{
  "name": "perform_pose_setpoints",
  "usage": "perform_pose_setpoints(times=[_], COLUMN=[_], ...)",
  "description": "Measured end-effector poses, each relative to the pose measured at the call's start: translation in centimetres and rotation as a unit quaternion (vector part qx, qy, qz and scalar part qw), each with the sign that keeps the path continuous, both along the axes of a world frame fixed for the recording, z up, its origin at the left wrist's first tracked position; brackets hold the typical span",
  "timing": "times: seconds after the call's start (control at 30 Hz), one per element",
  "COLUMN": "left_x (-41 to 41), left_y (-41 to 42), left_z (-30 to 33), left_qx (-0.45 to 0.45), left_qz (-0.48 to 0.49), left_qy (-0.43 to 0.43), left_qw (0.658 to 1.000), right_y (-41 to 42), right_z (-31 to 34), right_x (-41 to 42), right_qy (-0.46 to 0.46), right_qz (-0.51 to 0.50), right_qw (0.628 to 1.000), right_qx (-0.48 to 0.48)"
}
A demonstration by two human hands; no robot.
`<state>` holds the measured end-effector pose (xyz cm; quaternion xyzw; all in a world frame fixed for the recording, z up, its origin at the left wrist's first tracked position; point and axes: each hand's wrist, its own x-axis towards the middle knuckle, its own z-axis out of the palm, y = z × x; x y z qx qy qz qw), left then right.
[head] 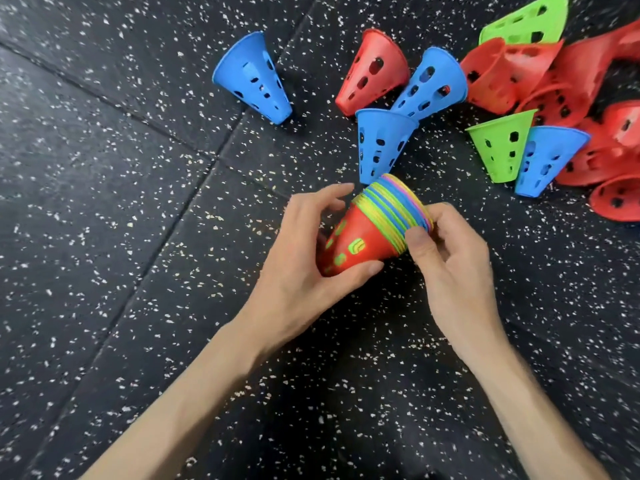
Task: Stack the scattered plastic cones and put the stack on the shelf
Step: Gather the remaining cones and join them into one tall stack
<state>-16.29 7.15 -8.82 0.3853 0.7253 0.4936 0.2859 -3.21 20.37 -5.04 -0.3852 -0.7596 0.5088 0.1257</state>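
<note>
1. Above the speckled black rubber floor (104,237), near the middle of the view, we hold a nested stack of plastic cones (374,233) lying on its side, with the narrow end pointing lower left and the wide rims facing upper right.
2. Our left hand (304,258) curls its grip around the narrow end of the stack: the thumb lies under the red outer cone and the fingers arch over its top.
3. Our right hand (450,265) pinches the wide end, thumb and fingertips closed on the bunched rims, which show yellow, green, blue and pink edges.
4. Green shows through the holes of the red outer cone.
5. Just beyond the stack, a blue cone (381,143) lies on the floor with its narrow end close to the rims we hold.
6. Another blue cone (429,84) and a red cone (372,71) lie side by side behind it, touching or nearly so.
7. Well apart to the left, a lone blue cone (254,77) rests on its side.
8. On the right, a green cone (500,145) and a blue cone (547,159) lie side by side, in front of a jumbled heap of red cones (571,84).
9. One more green cone (526,22) lies at the top right edge.
</note>
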Motion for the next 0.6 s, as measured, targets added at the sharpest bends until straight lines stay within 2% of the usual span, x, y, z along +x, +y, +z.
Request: perform_pose_setpoints(times=[0.1, 0.27, 0.33, 0.47, 0.6], left_x=[-0.6, -1.5, -1.5, -1.4, -0.9], left_y=[0.0, -0.8, -1.1, -1.7, -2.0], left_z=[0.2, 0.0, -0.1, -0.1, 0.3], left_qx=[-0.002, -0.005, -0.011, -0.017, -0.028], left_qz=[-0.064, -0.049, -0.022, 0.021, 0.041], left_qy=[0.034, -0.002, -0.034, -0.063, -0.093], left_qw=[0.997, 0.999, 0.999, 0.998, 0.994], right_y=[0.1, 0.2, 0.6, 2.7, 4.6], right_z=[-0.3, 0.3, 0.7, 0.8, -0.5], right_x=[-0.6, -1.8, -2.3, -3.5, -4.9], right_qy=[-0.012, 0.0, 0.016, 0.043, -0.019], right_qz=[0.06, 0.101, 0.074, -0.022, 0.021], right_qw=[0.998, 0.995, 0.997, 0.997, 0.99], right_qx=[0.011, -0.001, 0.001, 0.063, 0.135])
